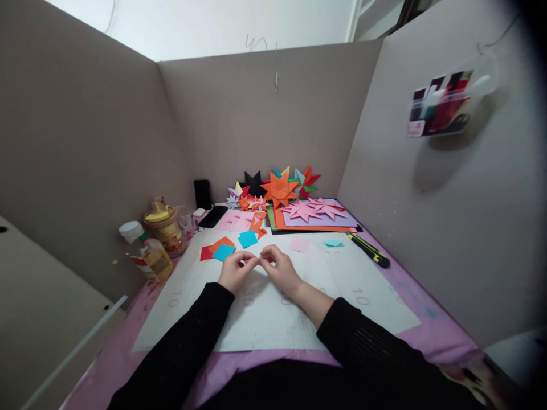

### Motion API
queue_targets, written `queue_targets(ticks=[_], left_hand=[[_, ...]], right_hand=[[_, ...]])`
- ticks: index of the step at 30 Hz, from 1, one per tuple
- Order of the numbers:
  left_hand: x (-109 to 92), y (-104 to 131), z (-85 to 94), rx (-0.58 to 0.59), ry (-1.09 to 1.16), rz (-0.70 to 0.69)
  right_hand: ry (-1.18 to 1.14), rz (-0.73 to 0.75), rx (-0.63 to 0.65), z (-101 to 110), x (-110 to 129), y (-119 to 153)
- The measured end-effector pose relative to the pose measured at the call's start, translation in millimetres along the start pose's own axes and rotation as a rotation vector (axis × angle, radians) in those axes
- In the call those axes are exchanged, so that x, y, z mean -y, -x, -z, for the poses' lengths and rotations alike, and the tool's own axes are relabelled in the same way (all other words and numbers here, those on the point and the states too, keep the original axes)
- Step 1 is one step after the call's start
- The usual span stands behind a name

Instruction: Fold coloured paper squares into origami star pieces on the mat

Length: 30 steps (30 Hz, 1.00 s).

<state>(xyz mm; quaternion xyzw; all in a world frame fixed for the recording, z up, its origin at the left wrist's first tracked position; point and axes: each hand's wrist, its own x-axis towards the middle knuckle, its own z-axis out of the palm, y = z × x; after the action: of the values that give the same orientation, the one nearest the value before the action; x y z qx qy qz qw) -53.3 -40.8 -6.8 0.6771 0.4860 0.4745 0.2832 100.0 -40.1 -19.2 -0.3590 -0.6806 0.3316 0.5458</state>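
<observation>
My left hand and my right hand meet at the fingertips over a white sheet. Both are closed in a pinch, and whatever lies between the fingertips is too small to make out. Just beyond my left hand lie blue squares, with orange and red paper beside them. Past my right hand are a pale pink square and a folded turquoise piece.
A yellow and black cutter lies at the right. Folded paper stars stand at the back, near pink stars on coloured sheets. Phones, a glue bottle and a jar are at the left.
</observation>
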Motion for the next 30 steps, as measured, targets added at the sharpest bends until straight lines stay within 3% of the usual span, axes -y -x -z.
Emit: queue_targets(ticks=[5,10,14,21,26,30], left_hand=[[0.3,0.1,1.3,0.049,-0.129,-0.127],[0.1,-0.4,1.7,0.125,-0.144,-0.11],[0.0,-0.6,1.5,0.143,-0.091,-0.044],[1.0,-2.3,2.0,0.084,0.007,0.05],[-2.6,-1.0,-0.7,0.139,0.03,0.054],[0.3,-0.8,-0.5,0.094,0.023,0.048]], right_hand=[[-0.002,-0.032,0.01,1.3,-4.0,-2.5],[-0.261,-0.15,-0.078,-0.5,-10.1,-8.4],[-0.375,-0.215,-0.077,-0.4,-13.2,-10.4],[-0.335,-0.268,-0.007,-2.4,-12.8,-7.8],[-0.253,-0.21,0.019,-2.0,-9.8,-5.9],[-0.232,-0.188,0.055,-4.4,-9.4,-4.3]])
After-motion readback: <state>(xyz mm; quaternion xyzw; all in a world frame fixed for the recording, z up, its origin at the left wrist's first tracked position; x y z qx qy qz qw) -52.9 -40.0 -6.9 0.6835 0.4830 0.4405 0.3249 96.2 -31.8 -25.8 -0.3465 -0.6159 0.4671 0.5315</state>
